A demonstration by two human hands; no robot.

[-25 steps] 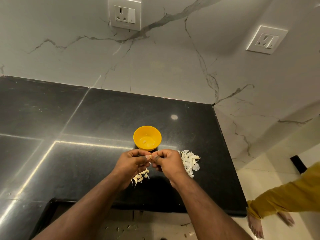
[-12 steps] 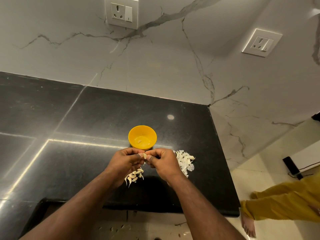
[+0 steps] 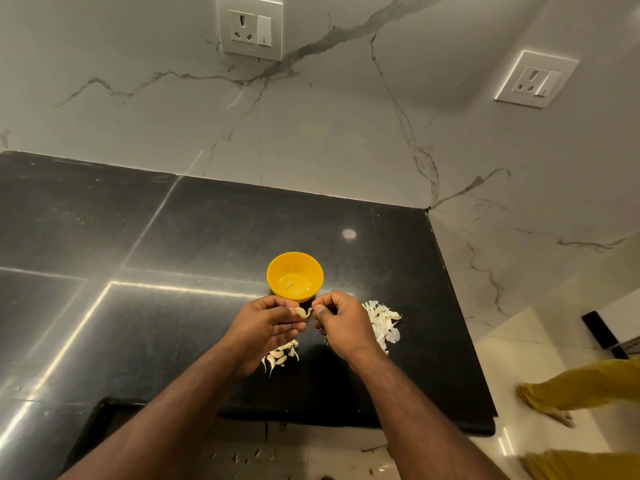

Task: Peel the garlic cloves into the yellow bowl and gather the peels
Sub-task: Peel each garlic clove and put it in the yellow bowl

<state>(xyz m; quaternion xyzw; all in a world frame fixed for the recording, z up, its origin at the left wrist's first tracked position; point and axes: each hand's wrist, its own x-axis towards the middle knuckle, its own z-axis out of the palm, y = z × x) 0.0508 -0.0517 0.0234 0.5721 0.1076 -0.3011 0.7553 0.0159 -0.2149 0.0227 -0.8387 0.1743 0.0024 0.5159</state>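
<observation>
The black worktop (image 3: 145, 237) runs away to my left, glossy, with streaks of light lying across its slabs. Coming in from there, my left hand (image 3: 265, 323) is held just above the surface with its fingers curled in, and it pinches a garlic clove (image 3: 300, 311) between thumb and fingertips. Under the heel of that hand, on the worktop, lies a small heap of unpeeled cloves (image 3: 280, 356), partly hidden by my wrist. Just beyond my knuckles stands the yellow bowl (image 3: 295, 277), upright, with one pale piece lying in its bottom; its near rim sits right behind the gap between my two hands. My right hand (image 3: 341, 322) faces the left one, fingers likewise curled, thumb and forefinger nipping a strip of skin at the tip of the same clove, so the clove bridges the two hands. Whether that skin has come free of the clove I cannot tell. To the right of that hand, touching the worktop and just beside my knuckles, is the pile of peels (image 3: 382, 322), white and papery, loosely heaped. Behind everything rises the marble wall, with one socket (image 3: 250, 27) above the bowl and a second socket (image 3: 536, 79) further right. Past the worktop's right edge, on the pale floor, another person's bare foot (image 3: 561, 418) shows under a mustard-yellow garment (image 3: 581, 386).
</observation>
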